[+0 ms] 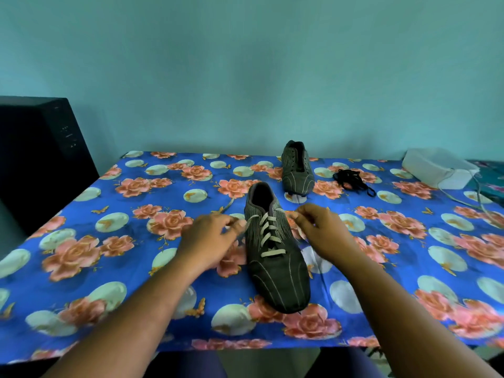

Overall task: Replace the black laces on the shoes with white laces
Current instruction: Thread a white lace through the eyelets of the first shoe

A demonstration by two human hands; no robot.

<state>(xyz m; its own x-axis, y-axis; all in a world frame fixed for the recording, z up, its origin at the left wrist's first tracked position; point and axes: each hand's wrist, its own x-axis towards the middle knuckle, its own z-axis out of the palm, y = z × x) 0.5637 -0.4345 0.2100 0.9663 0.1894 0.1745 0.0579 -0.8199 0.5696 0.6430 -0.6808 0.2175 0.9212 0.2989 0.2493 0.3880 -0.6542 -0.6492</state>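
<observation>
1. Centre of the frame: near shoe (275,255), dark and striped, toe toward the viewer, white lace (268,233) crossed through most of its eyelets
2. Left of the shoe: left hand (210,241), fingers curled and pinching one lace end by the upper eyelets
3. Right of the shoe: right hand (321,230), fingertips apparently pinching the other end, though blurred
4. Handling, as a judgement: lace light, soft and limp, best pinched close to its stiff tip for threading; shoe light yet stiff enough to stay put under a gentle pull
5. Upper centre: far shoe (297,167), eyelets bare, yet to be laced
6. Just right of that: black laces (353,180) lying in a loose heap
7. Underneath: floral tablecloth (109,241); white box (439,167) at far right, dark cabinet (38,159) at left
</observation>
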